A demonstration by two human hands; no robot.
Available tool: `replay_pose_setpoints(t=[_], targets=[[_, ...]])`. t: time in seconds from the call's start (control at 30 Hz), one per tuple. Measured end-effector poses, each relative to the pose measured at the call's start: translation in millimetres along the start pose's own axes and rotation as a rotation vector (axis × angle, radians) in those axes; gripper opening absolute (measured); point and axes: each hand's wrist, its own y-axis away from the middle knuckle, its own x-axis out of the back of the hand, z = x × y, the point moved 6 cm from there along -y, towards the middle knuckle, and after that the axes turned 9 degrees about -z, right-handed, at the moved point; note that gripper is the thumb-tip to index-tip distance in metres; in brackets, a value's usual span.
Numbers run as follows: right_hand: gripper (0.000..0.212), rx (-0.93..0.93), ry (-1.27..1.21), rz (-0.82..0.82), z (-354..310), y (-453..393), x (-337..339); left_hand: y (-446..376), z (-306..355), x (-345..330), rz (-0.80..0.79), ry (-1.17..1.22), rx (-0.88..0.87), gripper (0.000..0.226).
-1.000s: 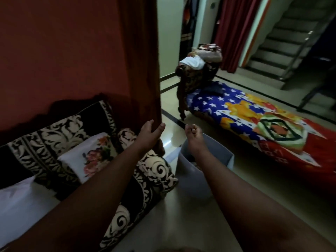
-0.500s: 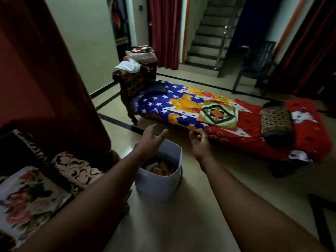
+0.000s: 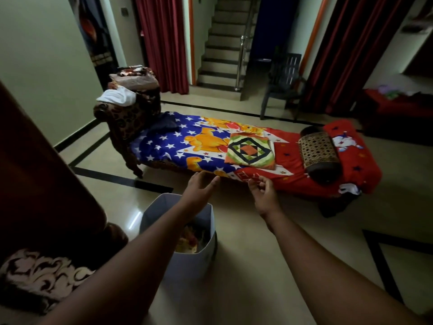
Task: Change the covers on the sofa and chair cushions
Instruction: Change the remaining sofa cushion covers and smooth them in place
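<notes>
Square patchwork cushion point(image 3: 249, 150) flat on daybed point(image 3: 290, 174) — both hands' point(image 3: 199, 192) fingers loosely spread, empty.

square cushion point(image 3: 250, 149) lies on daybed point(image 3: 164, 146), bolster point(image 3: 318, 153) to its right.

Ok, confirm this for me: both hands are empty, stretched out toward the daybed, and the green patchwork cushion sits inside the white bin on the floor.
Not quite. The head view shows the green patchwork cushion lying on the daybed, not inside the white bin. The rest holds: left hand and right hand are empty, stretched toward it.
</notes>
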Motion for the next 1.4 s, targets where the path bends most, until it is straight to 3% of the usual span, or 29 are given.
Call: replay_pose_setpoints(t=[0.13,0.37,0.57,0.87,1.1,1.4], targets=[[0.092,-0.015,-0.005,0.006,7,-21,5,-26,5,-6,-0.030,-0.006,-0.015,0.058],[0.114,-0.050,0.015,0.033,33,-69,46,-77,1,-31,-0.030,-0.044,0.079,0.079],[0.083,-0.074,0.008,0.029,47,-139,102,-144,17,-68,-0.016,-0.067,0.098,0.073],[0.068,-0.127,0.022,-0.016,64,-241,185,-236,37,-123,0.056,-0.057,0.165,0.071],[0.062,-0.183,0.046,-0.044,85,-332,198,-330,33,-144,0.015,-0.058,0.213,0.070],[0.045,-0.251,0.041,-0.025,93,-495,204,-509,-1,-144,-0.064,-0.045,0.307,0.077]])
